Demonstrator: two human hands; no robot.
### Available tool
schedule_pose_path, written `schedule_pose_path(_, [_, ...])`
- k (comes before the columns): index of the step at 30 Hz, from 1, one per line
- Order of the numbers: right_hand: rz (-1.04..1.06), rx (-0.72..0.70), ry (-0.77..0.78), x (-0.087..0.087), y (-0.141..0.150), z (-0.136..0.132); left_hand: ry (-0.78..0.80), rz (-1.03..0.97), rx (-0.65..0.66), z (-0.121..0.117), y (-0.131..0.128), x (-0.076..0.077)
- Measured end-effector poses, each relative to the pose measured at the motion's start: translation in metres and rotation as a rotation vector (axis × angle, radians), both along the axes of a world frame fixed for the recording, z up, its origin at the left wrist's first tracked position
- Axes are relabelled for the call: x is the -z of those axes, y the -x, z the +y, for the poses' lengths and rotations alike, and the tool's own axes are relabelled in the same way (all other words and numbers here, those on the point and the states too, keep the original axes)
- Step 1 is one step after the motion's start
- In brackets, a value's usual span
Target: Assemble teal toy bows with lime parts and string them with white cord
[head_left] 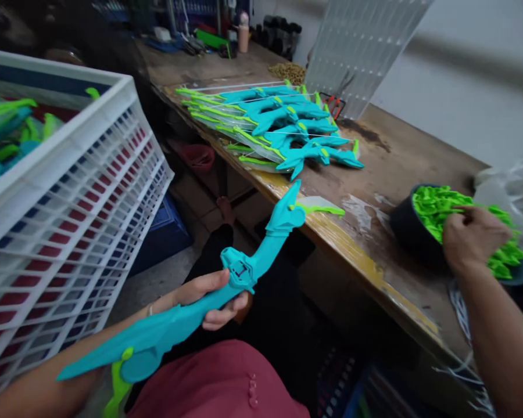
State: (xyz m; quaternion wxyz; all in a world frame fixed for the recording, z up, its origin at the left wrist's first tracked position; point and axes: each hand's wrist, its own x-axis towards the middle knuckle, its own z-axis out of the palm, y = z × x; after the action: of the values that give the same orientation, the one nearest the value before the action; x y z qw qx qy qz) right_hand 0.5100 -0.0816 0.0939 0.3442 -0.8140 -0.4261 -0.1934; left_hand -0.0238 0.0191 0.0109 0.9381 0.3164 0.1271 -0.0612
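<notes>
My left hand (218, 296) is closed around the middle of a turquoise plastic toy bow (192, 313), held at a slant over my lap. An opening shows in the bow's centre hub, and lime-green limb pieces are joined near both ends. At the right, my right hand (475, 235) is over a dark bowl (403, 226) heaped with small bright green plastic pieces (436, 203). Its fingers are curled down at the pieces; what lies between the fingertips is hidden.
Several turquoise and green toy bows (296, 128) with white strings lie stacked on the wooden table (401, 168). On the left stands a white plastic crate (143, 139) with more parts. White cords (459, 313) hang by the table edge; orange-handled pliers (333, 105) lie behind.
</notes>
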Motion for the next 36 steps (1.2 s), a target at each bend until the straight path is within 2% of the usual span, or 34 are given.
schedule_pose_path(1, [0.091, 0.027, -0.092, 0.002, 0.025, -0.001, -0.037, 0.024, -0.016, -0.002, 0.003, -0.003])
schedule_pose_path(2, [0.273, 0.009, -0.155, 0.005, 0.054, -0.002, -0.084, 0.047, -0.049, -0.005, 0.006, -0.008])
schedule_pose_path(3, [0.539, -0.105, -0.167, 0.010, 0.085, -0.004, -0.138, 0.067, -0.099, -0.007, 0.008, -0.015])
schedule_pose_path(6, [0.828, -0.318, -0.073, 0.027, 0.181, -0.010, -0.335, 0.082, -0.196, -0.013, 0.009, -0.042])
schedule_pose_path(8, [1.121, -0.441, -0.134, 0.037, 0.234, -0.013, -0.467, 0.078, -0.230, -0.015, 0.008, -0.055])
schedule_pose_path(9, [1.244, -0.483, -0.176, 0.040, 0.255, -0.013, -0.491, 0.077, -0.227, -0.015, 0.008, -0.056])
schedule_pose_path(11, [1.415, -0.548, -0.241, 0.046, 0.289, -0.013, -0.421, 0.086, -0.194, -0.015, 0.006, -0.045])
schedule_pose_path(15, [1.532, -0.565, -0.195, 0.056, 0.333, -0.012, -0.171, 0.096, -0.155, -0.016, 0.002, 0.003])
schedule_pose_path(17, [1.464, -0.545, -0.143, 0.061, 0.346, -0.015, -0.159, 0.066, -0.154, -0.016, 0.000, 0.021])
schedule_pose_path(19, [1.292, -0.569, -0.092, 0.065, 0.355, -0.019, -0.193, 0.039, -0.144, -0.016, -0.001, 0.028])
schedule_pose_path(21, [1.011, -0.650, -0.039, 0.068, 0.360, -0.024, -0.235, 0.022, -0.144, -0.017, -0.002, 0.030])
schedule_pose_path(24, [0.449, -0.831, -0.006, 0.071, 0.362, -0.025, -0.273, 0.008, -0.136, -0.018, -0.003, 0.030])
schedule_pose_path(27, [0.033, -0.889, 0.002, 0.074, 0.362, -0.022, -0.257, 0.031, -0.153, -0.019, -0.004, 0.032])
schedule_pose_path(29, [-0.077, -0.870, 0.022, 0.077, 0.362, -0.022, -0.248, 0.032, -0.161, -0.019, -0.005, 0.033])
schedule_pose_path(36, [-0.224, -0.874, 0.146, 0.074, 0.357, -0.029, -0.269, -0.002, -0.115, -0.015, -0.006, 0.025])
